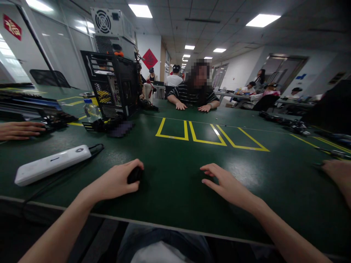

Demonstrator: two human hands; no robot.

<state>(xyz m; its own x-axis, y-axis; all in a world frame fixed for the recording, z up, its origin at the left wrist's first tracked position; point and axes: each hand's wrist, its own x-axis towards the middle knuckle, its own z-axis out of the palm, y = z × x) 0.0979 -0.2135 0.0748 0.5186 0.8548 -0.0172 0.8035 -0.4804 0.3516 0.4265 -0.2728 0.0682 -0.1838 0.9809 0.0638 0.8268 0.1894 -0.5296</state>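
Black object [134,175] sits in the left hand [115,180], right hand [223,182] unladen

And here's the grip: the left hand curls round that small dark piece, fingers over its far side, thumb along the near side, everything low over the green tabletop [170,175]. Too dark and too covered to say exactly what it is! Over to the right hand: nothing in its grasp, thumb and fingers parted, pointing inward toward the held piece but well apart from it. Whether those fingertips touch the surface, you cannot tell.

Now the room. A broad stretch of green lies between the hands, and more runs ahead up to the yellow tape outlines [175,138], just beyond both. The near edge [170,227] passes under the forearms, closer to the body than either hand.

Out to the left of the left hand, a white bar-shaped device [52,166] lies at a slant, its black cable [101,147] looping off the end nearer that hand. Farther ahead on that side stands the computer case [127,84]. Way out right of the right hand, a co-worker's hand [333,171] rests near the tabletop's right side; across the way, a person in a striped top [178,92] has both palms down.
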